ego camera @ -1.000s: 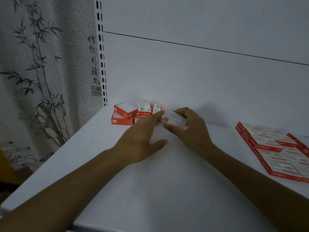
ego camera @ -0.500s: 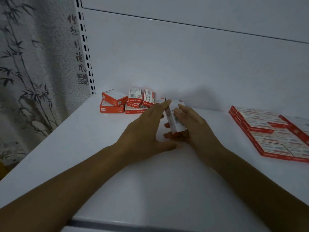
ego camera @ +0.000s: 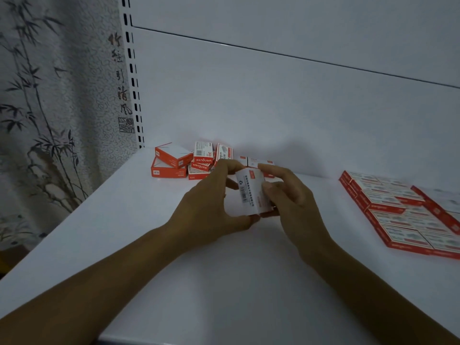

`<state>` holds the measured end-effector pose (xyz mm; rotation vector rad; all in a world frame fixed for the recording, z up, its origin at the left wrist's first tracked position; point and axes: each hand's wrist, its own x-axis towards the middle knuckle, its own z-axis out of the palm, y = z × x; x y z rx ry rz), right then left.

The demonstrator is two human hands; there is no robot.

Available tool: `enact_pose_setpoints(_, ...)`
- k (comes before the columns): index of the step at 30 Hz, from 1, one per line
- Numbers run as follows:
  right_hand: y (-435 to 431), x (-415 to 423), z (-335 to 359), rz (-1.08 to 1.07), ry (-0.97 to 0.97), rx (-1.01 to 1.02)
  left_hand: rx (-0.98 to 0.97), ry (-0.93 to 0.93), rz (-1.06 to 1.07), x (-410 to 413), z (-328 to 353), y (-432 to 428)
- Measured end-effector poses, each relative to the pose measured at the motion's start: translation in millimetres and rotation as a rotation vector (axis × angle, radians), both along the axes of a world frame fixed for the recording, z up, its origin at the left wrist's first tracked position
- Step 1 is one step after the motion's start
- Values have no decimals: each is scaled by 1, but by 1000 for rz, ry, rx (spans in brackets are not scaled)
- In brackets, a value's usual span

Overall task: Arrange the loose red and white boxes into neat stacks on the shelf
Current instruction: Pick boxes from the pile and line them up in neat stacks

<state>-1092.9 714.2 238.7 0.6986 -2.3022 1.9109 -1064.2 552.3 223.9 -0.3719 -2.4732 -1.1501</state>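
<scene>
A small stack of red and white boxes (ego camera: 252,194) is held just above the middle of the white shelf (ego camera: 224,282), its white barcode side facing me. My left hand (ego camera: 211,207) grips it from the left, fingers over the top and thumb underneath. From the right, my right hand (ego camera: 291,200) holds the same boxes with its fingers curled round them. A loose pile of red and white boxes (ego camera: 191,161) lies jumbled at the back left of the shelf. Neat flat rows of the same boxes (ego camera: 403,212) cover the right side.
The shelf's white back panel (ego camera: 273,108) rises right behind the loose pile. A slotted upright (ego camera: 133,78) stands at the back left corner, with a bamboo-painted wall hanging (ego camera: 49,108) beyond it. The shelf's front edge (ego camera: 112,337) runs close below my forearms.
The boxes have come up off the shelf and toward me. My left hand went from resting flat beside them to gripping them together with my right hand.
</scene>
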Motion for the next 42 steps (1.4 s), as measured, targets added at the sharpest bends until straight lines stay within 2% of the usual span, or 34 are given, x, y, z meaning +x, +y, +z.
enact_pose_setpoints(5,2,-2,3,-9,130,60,-13,10,35,-1,3,-2)
enact_pose_setpoints(13,3,-3,11,18,-19,-8,7,-16,-3,-2,5,-4)
enact_pose_setpoints(17,13,-2,22,3,-149,-128,127,-29,-35,7,16,3)
enact_pose_setpoints(23,43,5,40,55,-184,-204,122,61,-52,12,39,36)
enact_pose_setpoints(32,145,15,48,-34,51,-6,82,50,-213,6,50,127)
enact_pose_setpoints(36,212,15,47,-79,41,38,139,2,-293,-4,49,190)
enact_pose_setpoints(42,321,17,40,-101,1,21,106,2,-407,-14,39,293)
